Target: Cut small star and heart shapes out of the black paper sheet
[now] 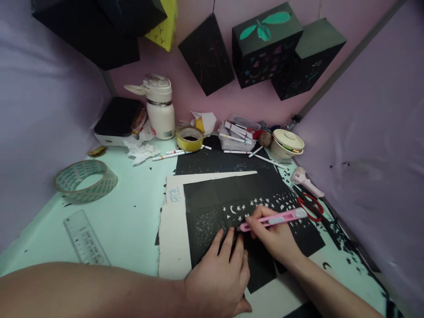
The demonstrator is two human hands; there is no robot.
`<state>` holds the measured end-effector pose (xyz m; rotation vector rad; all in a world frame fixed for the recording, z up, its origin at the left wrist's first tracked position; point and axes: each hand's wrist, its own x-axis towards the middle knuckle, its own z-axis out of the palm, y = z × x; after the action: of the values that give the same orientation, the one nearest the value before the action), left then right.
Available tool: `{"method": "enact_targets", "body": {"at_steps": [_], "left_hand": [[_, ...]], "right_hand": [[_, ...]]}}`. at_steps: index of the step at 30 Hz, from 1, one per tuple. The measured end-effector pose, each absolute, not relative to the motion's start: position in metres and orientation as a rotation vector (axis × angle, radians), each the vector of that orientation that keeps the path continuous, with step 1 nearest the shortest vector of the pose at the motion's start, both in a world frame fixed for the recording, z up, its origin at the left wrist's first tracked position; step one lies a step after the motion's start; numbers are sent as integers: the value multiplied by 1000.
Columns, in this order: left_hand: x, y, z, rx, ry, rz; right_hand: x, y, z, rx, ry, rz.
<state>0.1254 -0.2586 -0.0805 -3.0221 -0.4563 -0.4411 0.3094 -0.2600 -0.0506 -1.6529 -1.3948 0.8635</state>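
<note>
Right hand [273, 236] grips the pink cutter [273, 220], tip at one o'clock from left hand [220, 274], spread on black paper [212, 196]!

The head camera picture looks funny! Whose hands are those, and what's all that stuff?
There's no robot here, just someone working bare-handed. The camera sits on their head, looking forward and down. The right hand holds a pink craft knife, its tip at black paper with white star and moon shapes. The left hand rests on that paper. The pale green table also holds a wide tape roll, a clear ruler and a white bottle.
</note>
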Motion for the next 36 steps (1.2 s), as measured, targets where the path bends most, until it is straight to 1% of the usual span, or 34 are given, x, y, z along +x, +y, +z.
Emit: {"method": "enact_targets", "body": {"at_steps": [3, 8, 12, 15, 36], "left_hand": [[125, -259, -79, -3028, -471, -444], [126, -258, -79, -3040, -476, -467], [126, -258, -79, -3041, -476, -472], [126, -258, -78, -3049, -481, -474], [127, -257, -75, -3062, -515, -489]], "right_hand": [[302, -264, -57, -1620, -1394, 751], [301, -265, -64, -1694, -1385, 699], [303, -265, -69, -1688, -1484, 522], [304, -266, -73, -1634, -1569, 472], [299, -265, -71, -1561, -1616, 541]]}}
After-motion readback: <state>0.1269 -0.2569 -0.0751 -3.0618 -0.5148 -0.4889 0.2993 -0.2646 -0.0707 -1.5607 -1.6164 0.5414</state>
